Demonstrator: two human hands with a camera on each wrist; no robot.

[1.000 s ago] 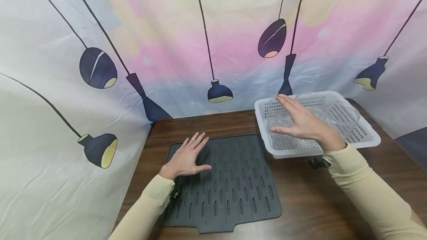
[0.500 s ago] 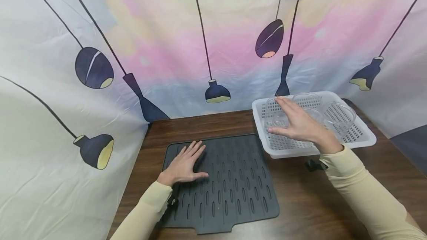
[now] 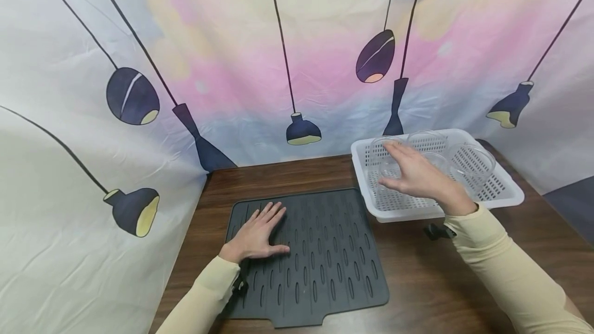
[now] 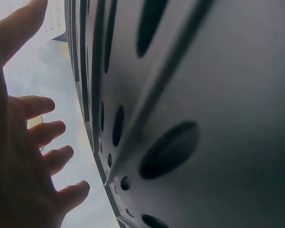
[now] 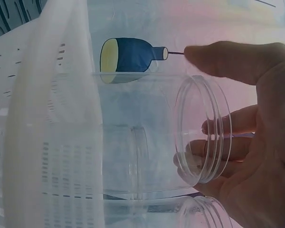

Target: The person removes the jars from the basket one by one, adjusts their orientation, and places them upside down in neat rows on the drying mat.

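Dark wood-grained table (image 3: 417,272); behind it, pastel cloth (image 3: 329,66) with printed lamps (image 3: 303,130)

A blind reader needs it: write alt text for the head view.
A right hand, thumb and fingers apart, reaches to clear jars in a white basket; a left hand is over a dark mat. Basket and mat are on a wooden table before a lamp-print cloth.

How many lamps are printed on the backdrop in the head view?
7. Left: an oval lamp, a slender lamp, a tilted lamp. Centre: a domed lamp. Right: a second oval lamp, a second slender lamp, an outermost lamp. The basket may hide others.
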